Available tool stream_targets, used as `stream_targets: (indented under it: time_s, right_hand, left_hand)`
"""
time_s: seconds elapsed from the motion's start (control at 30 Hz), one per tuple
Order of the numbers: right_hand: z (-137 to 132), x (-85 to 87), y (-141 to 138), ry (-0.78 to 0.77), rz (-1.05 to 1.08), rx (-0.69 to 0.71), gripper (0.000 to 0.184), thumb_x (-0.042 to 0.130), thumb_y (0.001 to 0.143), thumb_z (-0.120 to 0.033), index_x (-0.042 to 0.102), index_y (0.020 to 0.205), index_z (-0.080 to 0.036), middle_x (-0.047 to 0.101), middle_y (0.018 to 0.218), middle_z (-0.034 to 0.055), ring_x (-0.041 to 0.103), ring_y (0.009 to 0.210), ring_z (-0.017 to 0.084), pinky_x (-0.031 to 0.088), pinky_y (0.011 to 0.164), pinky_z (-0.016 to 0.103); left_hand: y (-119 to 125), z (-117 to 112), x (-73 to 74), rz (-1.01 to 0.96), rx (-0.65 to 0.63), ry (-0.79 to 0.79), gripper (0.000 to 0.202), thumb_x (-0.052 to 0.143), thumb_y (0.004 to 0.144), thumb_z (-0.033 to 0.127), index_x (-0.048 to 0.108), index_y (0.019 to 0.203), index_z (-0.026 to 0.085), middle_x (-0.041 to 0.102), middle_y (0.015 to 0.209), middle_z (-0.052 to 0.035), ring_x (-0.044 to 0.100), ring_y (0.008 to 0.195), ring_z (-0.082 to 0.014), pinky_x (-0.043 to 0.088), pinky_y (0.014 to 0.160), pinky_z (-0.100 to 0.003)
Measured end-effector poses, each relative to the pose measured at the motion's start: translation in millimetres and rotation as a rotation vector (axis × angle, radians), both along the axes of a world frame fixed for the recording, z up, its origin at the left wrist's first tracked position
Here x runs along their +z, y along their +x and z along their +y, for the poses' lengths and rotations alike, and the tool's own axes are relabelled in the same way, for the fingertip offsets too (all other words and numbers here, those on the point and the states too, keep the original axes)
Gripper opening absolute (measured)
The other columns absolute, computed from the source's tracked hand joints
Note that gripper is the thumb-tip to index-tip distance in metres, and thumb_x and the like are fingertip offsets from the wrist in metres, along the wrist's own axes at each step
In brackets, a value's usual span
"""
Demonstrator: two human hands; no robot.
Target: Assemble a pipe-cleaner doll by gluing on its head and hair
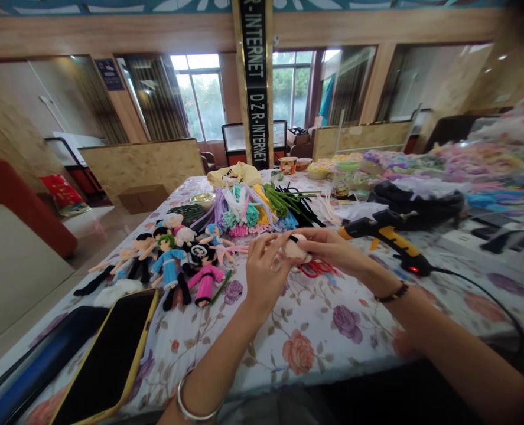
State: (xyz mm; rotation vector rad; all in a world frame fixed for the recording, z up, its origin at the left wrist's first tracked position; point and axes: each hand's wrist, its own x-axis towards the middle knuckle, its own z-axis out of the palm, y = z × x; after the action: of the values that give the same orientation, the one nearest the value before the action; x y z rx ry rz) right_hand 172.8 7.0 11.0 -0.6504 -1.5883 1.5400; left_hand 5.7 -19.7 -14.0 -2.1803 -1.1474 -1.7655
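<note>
Between my two hands, above the table, is a small pale rounded piece [293, 248] with a black strip along its top. My left hand [265, 273] grips it from the left, fingers curled over it. From the right, my right hand [340, 250] pinches its upper edge with thumb and fingers. Parts of the piece are hidden by the fingers. Just behind and below the right hand lie red fuzzy stems [317, 269]. Left of my hands several fuzzy-stem dolls lie together, among them a blue-dressed doll [168, 264] and a pink-dressed doll [205, 282].
Bundles of coloured fuzzy stems [244, 215] lie behind my hands. A black and yellow glue gun [390, 236] with a lit red light stands at right, its cable [487, 289] trailing right. A yellow-cased phone [111, 360] lies front left on the flowered tablecloth [262, 360].
</note>
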Motion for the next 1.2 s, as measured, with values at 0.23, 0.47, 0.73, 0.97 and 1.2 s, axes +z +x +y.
stream_targets:
  time_s: [0.23, 0.47, 0.73, 0.97, 1.2]
  right_hand:
    - [1, -3.0, 0, 0.011, -0.028, -0.073, 0.037, 0.07, 0.072, -0.038, 0.067, 0.103, -0.017, 0.068, 0.078, 0.0022, 0.059, 0.062, 0.01, 0.047, 0.056, 0.02]
    - [1, -2.3, 0, -0.03, -0.006, -0.018, 0.038, 0.057, 0.081, -0.047, 0.067, 0.101, -0.016, 0.067, 0.089, 0.0045, 0.062, 0.076, 0.012, 0.05, 0.067, 0.022]
    - [-2, 0.5, 2, 0.015, -0.045, 0.077, 0.044, 0.062, 0.079, -0.042, 0.06, 0.115, -0.016, 0.064, 0.077, 0.001, 0.053, 0.058, 0.006, 0.041, 0.051, 0.016]
    - [4, -14.8, -8, 0.019, 0.036, -0.034, 0.046, 0.067, 0.074, -0.044, 0.064, 0.11, -0.016, 0.067, 0.084, 0.0032, 0.061, 0.069, 0.011, 0.051, 0.067, 0.024]
    - [-3, -7.2, -12, 0.062, 0.045, 0.076, 0.049, 0.063, 0.078, -0.043, 0.056, 0.122, -0.025, 0.065, 0.106, 0.0033, 0.062, 0.093, 0.014, 0.049, 0.089, 0.031]
  left_hand:
    - [-1, -1, 2.1, -0.043, -0.01, -0.086, 0.03, 0.072, 0.068, 0.027, 0.067, 0.097, 0.024, 0.067, 0.094, -0.0045, 0.052, 0.094, -0.0218, 0.039, 0.088, -0.037]
    - [0, -1, 6.1, -0.29, -0.092, -0.307, 0.027, 0.072, 0.066, 0.026, 0.068, 0.092, 0.023, 0.067, 0.09, -0.0032, 0.057, 0.09, -0.0205, 0.041, 0.086, -0.034]
    - [2, -1, 7.2, -0.512, -0.308, -0.535, 0.033, 0.072, 0.065, 0.03, 0.065, 0.094, 0.017, 0.066, 0.094, -0.0074, 0.061, 0.089, -0.0189, 0.047, 0.078, -0.03]
    - [0, 5, 3.8, -0.598, -0.363, -0.582, 0.031, 0.075, 0.059, 0.029, 0.062, 0.084, 0.016, 0.065, 0.088, -0.0048, 0.06, 0.086, -0.0169, 0.045, 0.08, -0.029]
    - [-2, 11, 2.9, -0.755, -0.47, -0.603, 0.038, 0.075, 0.061, 0.035, 0.058, 0.089, 0.017, 0.063, 0.082, -0.0021, 0.059, 0.078, -0.0134, 0.045, 0.077, -0.026]
